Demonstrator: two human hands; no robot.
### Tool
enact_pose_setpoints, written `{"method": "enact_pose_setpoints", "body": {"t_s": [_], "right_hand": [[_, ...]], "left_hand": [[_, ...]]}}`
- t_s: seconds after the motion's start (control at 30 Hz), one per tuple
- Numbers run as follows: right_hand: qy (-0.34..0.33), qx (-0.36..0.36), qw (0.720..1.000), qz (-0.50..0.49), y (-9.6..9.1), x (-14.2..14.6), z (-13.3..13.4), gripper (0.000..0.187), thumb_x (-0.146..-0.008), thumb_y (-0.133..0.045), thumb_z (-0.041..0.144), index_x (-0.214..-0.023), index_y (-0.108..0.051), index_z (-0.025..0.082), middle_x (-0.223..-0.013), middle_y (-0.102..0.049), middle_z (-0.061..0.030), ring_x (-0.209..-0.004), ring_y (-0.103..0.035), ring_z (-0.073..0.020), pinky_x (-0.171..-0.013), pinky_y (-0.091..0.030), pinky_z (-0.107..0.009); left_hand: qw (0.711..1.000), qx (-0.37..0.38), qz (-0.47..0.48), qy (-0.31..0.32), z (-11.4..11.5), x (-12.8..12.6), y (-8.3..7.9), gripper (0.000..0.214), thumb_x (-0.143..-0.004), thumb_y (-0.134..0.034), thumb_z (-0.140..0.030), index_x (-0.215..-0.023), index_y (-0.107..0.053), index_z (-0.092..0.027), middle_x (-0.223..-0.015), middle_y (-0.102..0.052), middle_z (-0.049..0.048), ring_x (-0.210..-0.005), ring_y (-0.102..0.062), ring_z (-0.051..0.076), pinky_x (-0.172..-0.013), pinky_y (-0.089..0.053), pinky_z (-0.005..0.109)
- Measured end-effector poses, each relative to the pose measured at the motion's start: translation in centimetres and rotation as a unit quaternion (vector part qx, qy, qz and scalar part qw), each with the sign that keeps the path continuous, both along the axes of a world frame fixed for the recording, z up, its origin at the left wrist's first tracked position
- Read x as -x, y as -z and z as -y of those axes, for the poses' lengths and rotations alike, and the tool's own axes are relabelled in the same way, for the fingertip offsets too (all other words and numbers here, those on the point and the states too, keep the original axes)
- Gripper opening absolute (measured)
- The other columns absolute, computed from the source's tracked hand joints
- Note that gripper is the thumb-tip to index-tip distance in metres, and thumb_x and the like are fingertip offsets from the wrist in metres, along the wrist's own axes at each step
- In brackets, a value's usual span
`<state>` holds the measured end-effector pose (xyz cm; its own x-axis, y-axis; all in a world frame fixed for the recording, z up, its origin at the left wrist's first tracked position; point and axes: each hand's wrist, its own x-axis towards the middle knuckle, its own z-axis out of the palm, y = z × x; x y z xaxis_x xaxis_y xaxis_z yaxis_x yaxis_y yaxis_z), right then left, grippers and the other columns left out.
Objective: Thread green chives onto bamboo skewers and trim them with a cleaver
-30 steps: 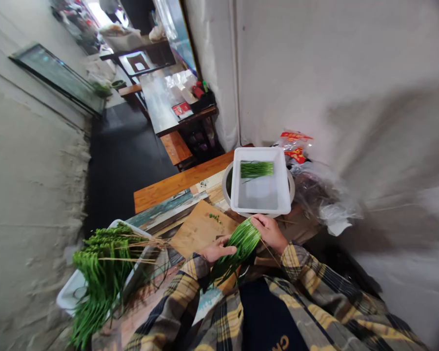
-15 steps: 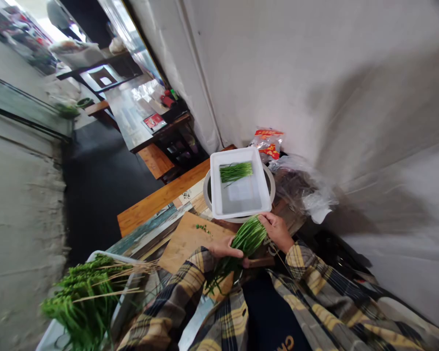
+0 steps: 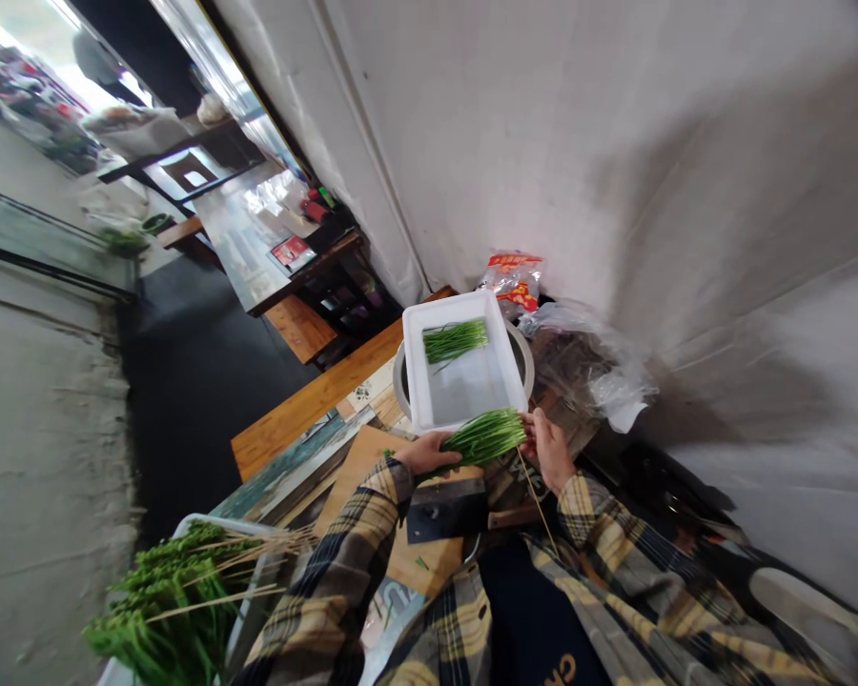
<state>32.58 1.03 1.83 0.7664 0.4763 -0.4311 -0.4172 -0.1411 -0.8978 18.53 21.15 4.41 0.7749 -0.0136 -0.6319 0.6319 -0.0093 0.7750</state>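
My left hand is closed round a bunch of green chives, held level above the wooden cutting board. At the cut ends, my right hand has its fingers bent against the stalks. A thin bamboo skewer slants down below the right hand; whether the fingers touch it I cannot tell. Under the bunch a cleaver with a wooden handle lies on the board. Just beyond my hands, a white tray holds another bunch of chives.
The white tray rests on a round metal basin. At lower left, a white container holds skewered greens. Clear plastic bags and a red-printed packet lie by the wall. A wooden bench runs along the table's far side.
Both hands have brought the chives up toward the tray and turned them from slanted to nearly level. The cleaver has come into view beneath. The camera view has shifted slightly.
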Motion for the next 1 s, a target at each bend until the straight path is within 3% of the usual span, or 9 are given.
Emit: {"method": "enact_pose_setpoints", "body": {"t_s": [0.27, 0.53, 0.87, 1.0], "right_hand": [[0.07, 0.01, 0.997, -0.021, 0.7, 0.2, -0.3, 0.052, -0.073, -0.057, 0.067, -0.085, -0.059, 0.016, -0.064, -0.063, -0.0008, -0.046, -0.052, -0.0112, -0.038, -0.038, -0.022], [0.033, 0.03, 0.998, -0.044, 0.8, 0.3, -1.1, 0.051, -0.061, -0.072, 0.058, -0.087, -0.059, 0.016, -0.056, -0.057, 0.004, -0.039, -0.043, -0.0082, -0.033, -0.029, -0.02], [0.022, 0.039, 0.998, -0.049, 0.8, 1.2, -1.4, 0.049, -0.062, -0.071, 0.058, -0.085, -0.059, 0.017, -0.052, -0.052, 0.006, -0.037, -0.035, -0.0058, -0.034, -0.026, -0.02], [0.021, 0.04, 0.998, -0.051, 0.9, 1.4, -1.4, 0.047, -0.062, -0.071, 0.057, -0.083, -0.059, 0.017, -0.053, -0.053, 0.0058, -0.038, -0.035, -0.0059, -0.034, -0.027, -0.02]], "left_hand": [[1.0, -0.012, -0.017, 0.024, -0.4, -0.8, -0.3, 0.036, -0.068, -0.071, -0.043, -0.08, -0.057, -0.012, -0.067, -0.068, 0.0028, -0.049, -0.058, 0.009, -0.048, -0.044, 0.021], [0.999, -0.01, -0.027, 0.031, -0.4, -1.3, 0.4, 0.033, -0.067, -0.072, -0.041, -0.08, -0.061, -0.013, -0.068, -0.07, 0.0022, -0.051, -0.059, 0.011, -0.05, -0.044, 0.022], [0.999, 0.005, -0.041, 0.033, -3.0, 2.3, -0.1, 0.035, -0.055, -0.082, -0.032, -0.079, -0.067, -0.013, -0.065, -0.068, -0.0008, -0.051, -0.056, 0.008, -0.05, -0.044, 0.02], [0.998, -0.005, -0.04, 0.039, -4.1, 3.4, 0.0, 0.032, -0.057, -0.08, -0.031, -0.081, -0.067, -0.013, -0.061, -0.065, -0.0021, -0.049, -0.053, 0.007, -0.047, -0.041, 0.019]]}}
